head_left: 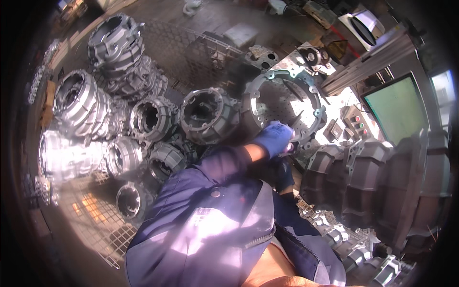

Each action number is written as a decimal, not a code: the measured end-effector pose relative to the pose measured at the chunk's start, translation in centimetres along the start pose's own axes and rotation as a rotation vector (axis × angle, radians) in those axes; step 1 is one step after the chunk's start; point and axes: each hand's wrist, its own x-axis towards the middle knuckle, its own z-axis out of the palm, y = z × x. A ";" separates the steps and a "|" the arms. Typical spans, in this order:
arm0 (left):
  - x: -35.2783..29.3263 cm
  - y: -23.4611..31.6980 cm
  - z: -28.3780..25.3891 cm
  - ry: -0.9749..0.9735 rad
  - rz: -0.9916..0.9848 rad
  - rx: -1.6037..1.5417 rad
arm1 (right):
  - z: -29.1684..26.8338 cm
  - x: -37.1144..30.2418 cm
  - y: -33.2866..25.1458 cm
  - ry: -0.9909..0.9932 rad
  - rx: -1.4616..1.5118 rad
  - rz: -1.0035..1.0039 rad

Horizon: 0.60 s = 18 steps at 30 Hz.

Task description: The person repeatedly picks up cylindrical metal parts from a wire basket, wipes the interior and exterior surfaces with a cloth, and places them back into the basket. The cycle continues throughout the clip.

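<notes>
Before the person lies a ring casting (254, 106), the left hand (278, 138) at its near edge. Housings (94, 104) pile up to its left, a mesh panel (191, 50) behind them. Rightward sit a button box (355, 122) and, farther right, a screen (397, 109); nearer stand larger castings (366, 167), with small castings (337, 234) nearer still.
</notes>
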 end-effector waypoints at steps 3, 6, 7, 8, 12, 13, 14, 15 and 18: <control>-3.4 2.7 -0.2 0.036 -0.071 0.023 | -2.1 -2.1 0.8 -0.157 0.100 0.043; -6.8 3.4 -1.4 -0.014 -0.097 -0.014 | -2.5 -3.0 0.3 -0.246 0.243 0.171; -7.9 3.3 -1.9 -0.046 -0.122 -0.039 | -2.2 -3.1 -0.2 -0.271 0.291 0.209; -9.0 3.0 -2.5 -0.026 -0.161 -0.071 | -2.0 -3.0 -0.8 -0.300 0.338 0.242; -12.9 1.0 -4.0 -0.042 -0.336 -0.013 | -0.3 -1.7 -3.7 -0.429 0.540 0.348; -13.8 0.3 -4.0 -0.004 -0.346 -0.008 | 0.3 -1.1 -4.4 -0.466 0.574 0.362; -14.6 -0.5 -4.0 0.034 -0.354 0.000 | 0.8 -0.5 -5.0 -0.501 0.609 0.375; -15.5 -1.3 -3.7 0.109 -0.336 0.001 | 1.4 0.0 -5.6 -0.535 0.644 0.388; -17.1 -4.6 -3.0 0.053 -0.364 0.052 | 3.5 2.2 -7.1 -0.618 0.710 0.401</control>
